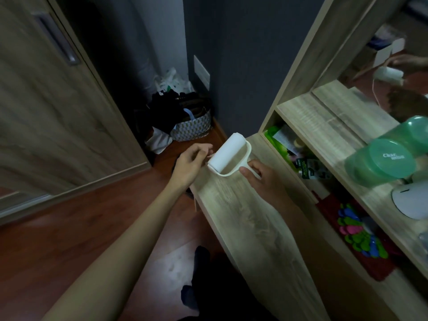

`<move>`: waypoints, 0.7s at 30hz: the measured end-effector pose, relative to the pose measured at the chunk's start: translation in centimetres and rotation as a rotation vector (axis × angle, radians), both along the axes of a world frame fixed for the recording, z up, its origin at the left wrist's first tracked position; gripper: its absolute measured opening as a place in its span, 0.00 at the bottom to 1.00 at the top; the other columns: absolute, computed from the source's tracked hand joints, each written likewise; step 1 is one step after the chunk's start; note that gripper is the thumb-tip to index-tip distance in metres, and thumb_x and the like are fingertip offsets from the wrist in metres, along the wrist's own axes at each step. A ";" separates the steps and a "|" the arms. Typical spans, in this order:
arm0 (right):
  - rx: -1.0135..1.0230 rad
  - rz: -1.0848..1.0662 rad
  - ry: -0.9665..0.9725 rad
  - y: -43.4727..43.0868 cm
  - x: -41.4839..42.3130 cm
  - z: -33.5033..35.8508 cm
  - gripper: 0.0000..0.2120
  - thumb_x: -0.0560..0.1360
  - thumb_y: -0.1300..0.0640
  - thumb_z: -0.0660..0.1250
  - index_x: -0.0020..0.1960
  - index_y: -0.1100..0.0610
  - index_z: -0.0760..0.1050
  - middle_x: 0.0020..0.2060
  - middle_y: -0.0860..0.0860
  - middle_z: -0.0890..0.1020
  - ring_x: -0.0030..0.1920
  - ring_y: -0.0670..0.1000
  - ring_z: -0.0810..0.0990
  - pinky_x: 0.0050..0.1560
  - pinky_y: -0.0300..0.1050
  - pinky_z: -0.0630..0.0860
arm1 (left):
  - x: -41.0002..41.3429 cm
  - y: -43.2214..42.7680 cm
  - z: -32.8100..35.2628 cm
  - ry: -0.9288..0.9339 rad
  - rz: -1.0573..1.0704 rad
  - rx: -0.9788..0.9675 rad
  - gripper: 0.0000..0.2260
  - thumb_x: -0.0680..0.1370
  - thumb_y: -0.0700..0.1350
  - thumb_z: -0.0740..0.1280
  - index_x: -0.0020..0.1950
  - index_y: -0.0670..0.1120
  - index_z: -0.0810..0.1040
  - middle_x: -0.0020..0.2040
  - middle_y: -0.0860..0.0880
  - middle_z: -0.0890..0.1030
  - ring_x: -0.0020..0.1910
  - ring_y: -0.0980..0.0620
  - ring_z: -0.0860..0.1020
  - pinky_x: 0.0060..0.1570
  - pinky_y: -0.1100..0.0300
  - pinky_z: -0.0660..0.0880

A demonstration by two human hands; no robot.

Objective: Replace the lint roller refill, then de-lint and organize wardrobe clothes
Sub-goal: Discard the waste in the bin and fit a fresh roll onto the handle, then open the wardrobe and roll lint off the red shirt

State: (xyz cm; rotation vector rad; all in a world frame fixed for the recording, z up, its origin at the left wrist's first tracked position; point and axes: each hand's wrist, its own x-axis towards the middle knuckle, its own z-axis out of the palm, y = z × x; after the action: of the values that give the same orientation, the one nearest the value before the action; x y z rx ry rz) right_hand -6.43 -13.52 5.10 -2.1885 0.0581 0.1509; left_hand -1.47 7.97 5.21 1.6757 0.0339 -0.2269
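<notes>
Over counter [234,205], lint roller [228,152] in right hand [261,179], left hand [188,164] beside.

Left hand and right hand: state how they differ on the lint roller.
The right hand grips the lint roller by its handle; the left hand only brings fingertips to the roll's end. The right hand is over the wooden shelf; the left hand over the floor. Both are bare.
</notes>
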 end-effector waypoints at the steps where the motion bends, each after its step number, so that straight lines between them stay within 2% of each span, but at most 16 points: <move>1: 0.013 -0.006 -0.003 0.4 0.6 0.0 0.16 0.77 0.41 0.61 0.50 0.54 0.75 0.42 0.51 0.82 0.44 0.50 0.81 0.49 0.51 0.80 | 0.7 0.7 0.0 -0.042 0.004 0.034 0.08 0.82 0.45 0.61 0.54 0.51 0.80 0.53 0.51 0.82 0.52 0.58 0.80 0.53 0.62 0.76; 3: 0.029 -0.012 -0.011 1.2 2.0 0.3 0.15 0.77 0.40 0.60 0.48 0.52 0.75 0.39 0.50 0.81 0.41 0.50 0.80 0.46 0.52 0.79 | 2.1 2.0 0.4 -0.119 0.011 0.116 0.08 0.81 0.45 0.61 0.55 0.53 0.80 0.52 0.54 0.82 0.52 0.57 0.79 0.54 0.62 0.74; 6: 0.038 -0.025 -0.049 2.6 4.4 0.9 0.12 0.77 0.40 0.60 0.42 0.47 0.73 0.31 0.47 0.77 0.33 0.46 0.76 0.39 0.49 0.75 | 4.1 4.2 1.7 -0.205 0.062 0.197 0.09 0.82 0.43 0.61 0.59 0.45 0.79 0.54 0.50 0.81 0.54 0.56 0.78 0.56 0.64 0.73; 8: 0.055 -0.040 -0.100 3.8 6.0 1.4 0.12 0.76 0.38 0.60 0.39 0.44 0.72 0.28 0.46 0.75 0.30 0.46 0.74 0.36 0.49 0.73 | 5.3 6.0 2.4 -0.261 0.099 0.251 0.10 0.82 0.43 0.61 0.60 0.45 0.78 0.55 0.50 0.81 0.56 0.57 0.78 0.57 0.64 0.73; 10: 0.121 -0.042 -0.133 5.4 7.8 2.2 0.13 0.77 0.42 0.62 0.38 0.48 0.72 0.27 0.46 0.74 0.29 0.45 0.72 0.34 0.46 0.70 | 6.6 8.5 2.9 -0.304 0.141 0.296 0.10 0.81 0.43 0.62 0.62 0.47 0.76 0.56 0.51 0.81 0.55 0.58 0.78 0.56 0.65 0.73; 13: 0.198 0.007 -0.138 8.0 10.3 3.8 0.13 0.78 0.50 0.64 0.39 0.55 0.72 0.27 0.51 0.74 0.29 0.42 0.71 0.34 0.37 0.68 | 8.6 12.7 3.1 -0.349 0.249 0.337 0.12 0.81 0.42 0.62 0.64 0.49 0.75 0.57 0.50 0.80 0.56 0.52 0.80 0.57 0.58 0.75; 15: 0.214 0.046 -0.154 9.8 11.9 4.6 0.14 0.79 0.51 0.64 0.40 0.59 0.72 0.28 0.57 0.75 0.27 0.43 0.71 0.33 0.38 0.68 | 9.9 15.2 3.3 -0.366 0.328 0.374 0.13 0.80 0.41 0.62 0.65 0.49 0.74 0.56 0.50 0.81 0.55 0.52 0.80 0.57 0.59 0.75; 19: 0.262 0.085 -0.166 14.1 15.4 5.2 0.15 0.79 0.50 0.63 0.40 0.60 0.72 0.29 0.57 0.76 0.26 0.44 0.71 0.32 0.41 0.69 | 12.6 20.2 4.2 -0.391 0.399 0.425 0.14 0.80 0.40 0.64 0.66 0.45 0.74 0.56 0.50 0.80 0.53 0.55 0.79 0.52 0.73 0.72; 21: 0.289 0.084 -0.178 16.7 17.0 5.1 0.14 0.79 0.50 0.63 0.40 0.59 0.72 0.28 0.55 0.75 0.25 0.45 0.71 0.31 0.46 0.69 | 14.1 22.8 4.4 -0.405 0.397 0.464 0.16 0.79 0.42 0.66 0.66 0.44 0.74 0.57 0.50 0.80 0.54 0.54 0.79 0.55 0.66 0.74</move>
State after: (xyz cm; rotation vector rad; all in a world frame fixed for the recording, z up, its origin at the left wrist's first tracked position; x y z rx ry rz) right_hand 10.58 3.14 10.24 -1.9072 -0.1474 0.0093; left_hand 12.66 30.80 9.63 2.1031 0.1212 0.4528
